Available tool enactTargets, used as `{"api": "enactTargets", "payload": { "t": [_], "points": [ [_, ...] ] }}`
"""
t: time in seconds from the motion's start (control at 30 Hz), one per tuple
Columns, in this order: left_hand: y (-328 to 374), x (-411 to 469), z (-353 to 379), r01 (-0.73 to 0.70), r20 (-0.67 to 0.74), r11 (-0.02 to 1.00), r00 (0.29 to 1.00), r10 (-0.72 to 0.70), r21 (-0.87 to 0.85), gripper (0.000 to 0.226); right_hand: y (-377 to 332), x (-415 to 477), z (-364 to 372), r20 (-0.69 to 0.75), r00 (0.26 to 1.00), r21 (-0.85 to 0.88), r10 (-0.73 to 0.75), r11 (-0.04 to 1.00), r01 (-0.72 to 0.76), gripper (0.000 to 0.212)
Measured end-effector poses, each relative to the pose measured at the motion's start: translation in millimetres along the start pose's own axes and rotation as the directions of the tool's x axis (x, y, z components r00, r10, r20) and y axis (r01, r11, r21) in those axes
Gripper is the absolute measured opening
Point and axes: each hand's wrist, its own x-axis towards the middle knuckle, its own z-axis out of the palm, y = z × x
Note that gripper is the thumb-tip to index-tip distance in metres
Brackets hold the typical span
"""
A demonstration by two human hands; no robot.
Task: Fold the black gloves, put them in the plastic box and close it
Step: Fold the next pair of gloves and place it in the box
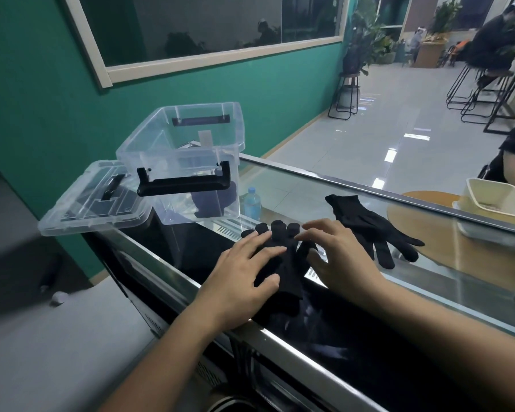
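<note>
Left hand [244,275] laid flat on near black glove [283,263], fingers [268,252] spread apart, nothing clamped. Right hand [339,260] set on same glove from right, fingers [315,230] apart and curved, tips touching cloth. Near glove spread on glass table [428,281], fingertips pointed away. Second black glove [369,227] laid just beside, to right, untouched. Clear plastic box [185,162] seen at far left of table, open, black handle [185,181] hung on front. Lid [92,200] placed beside box, at left, touching it.
</note>
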Motion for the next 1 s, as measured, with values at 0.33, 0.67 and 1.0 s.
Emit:
{"api": "enactTargets", "payload": {
  "t": [0.33, 0.67, 1.0],
  "points": [
    [-2.0, -16.6, -3.9, -0.081, -0.064, 0.987, 0.995, 0.073, -0.137, 0.035, -26.7, -11.5, -11.7, 0.175, 0.925, 0.223, -0.337, 0.929, 0.296, 0.013],
    [-4.1, -14.1, -2.4, -0.073, -0.134, 0.971, 0.990, 0.044, -0.225, 0.022, -27.0, -7.9, -9.7, 0.248, 0.887, 0.139, -0.389, 0.921, 0.365, 0.037],
    [-0.4, -12.4, -7.2, 0.020, -0.173, 0.910, 0.980, -0.100, -0.413, 0.028, -16.8, -1.3, 3.8, 0.088, 0.964, 0.260, -0.251, 0.940, 0.221, 0.008]
  ]
}}
